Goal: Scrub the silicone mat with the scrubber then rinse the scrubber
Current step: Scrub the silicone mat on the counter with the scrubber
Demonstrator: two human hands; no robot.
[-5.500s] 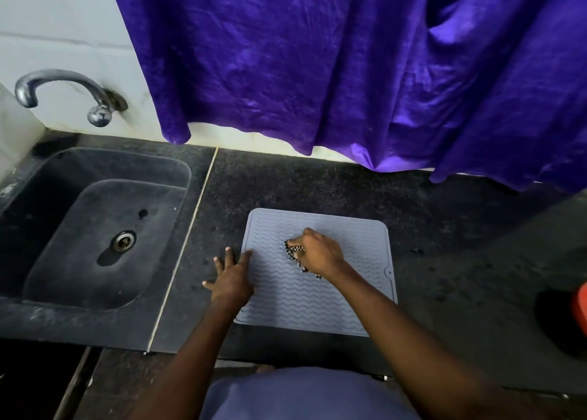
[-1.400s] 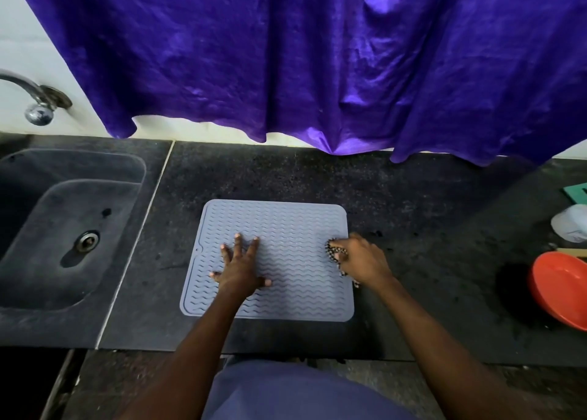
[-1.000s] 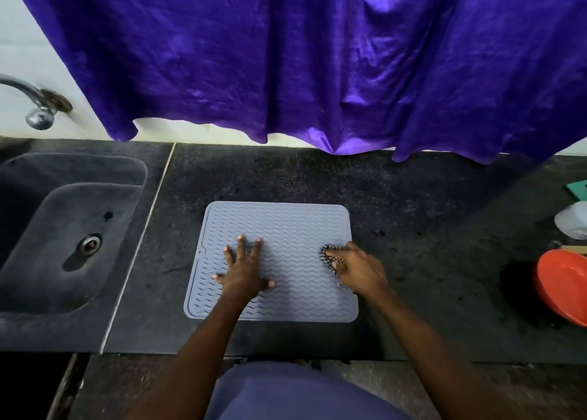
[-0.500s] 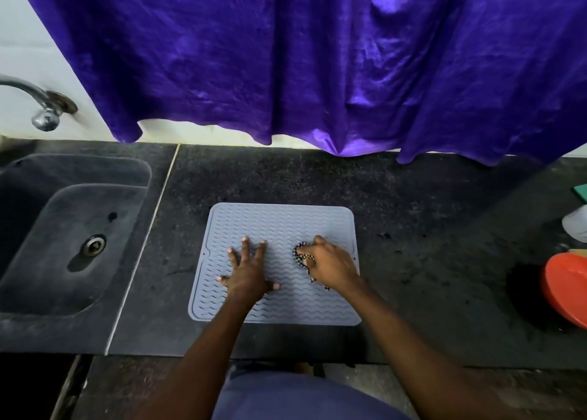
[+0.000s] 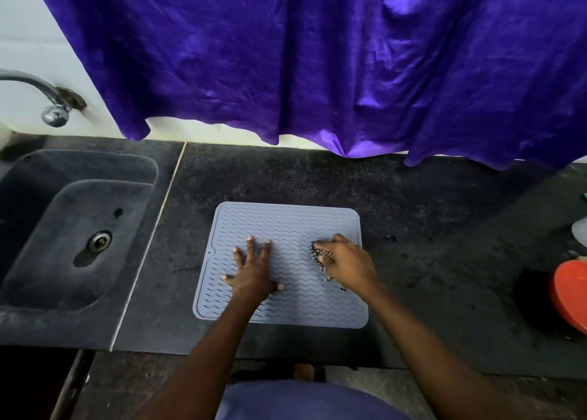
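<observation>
A grey silicone mat (image 5: 286,226) with a wavy ribbed surface lies flat on the dark counter (image 5: 413,203). My left hand (image 5: 254,272) presses flat on the mat's left half, fingers spread, holding nothing. My right hand (image 5: 347,265) is on the mat's right side, fingers closed over a dark speckled scrubber (image 5: 317,255) that pokes out at the fingertips and rests on the mat. Most of the scrubber is hidden under the hand.
A dark stone sink (image 5: 73,229) with a metal drain (image 5: 100,240) sits to the left, a chrome tap (image 5: 47,98) above it. A purple curtain (image 5: 317,64) hangs along the back wall. An orange bowl (image 5: 571,295) and a white object (image 5: 580,230) sit at the right edge.
My right hand has slid the scrubber back to the right across the mat since half a second ago. My left hand has stayed pressed on the mat.
</observation>
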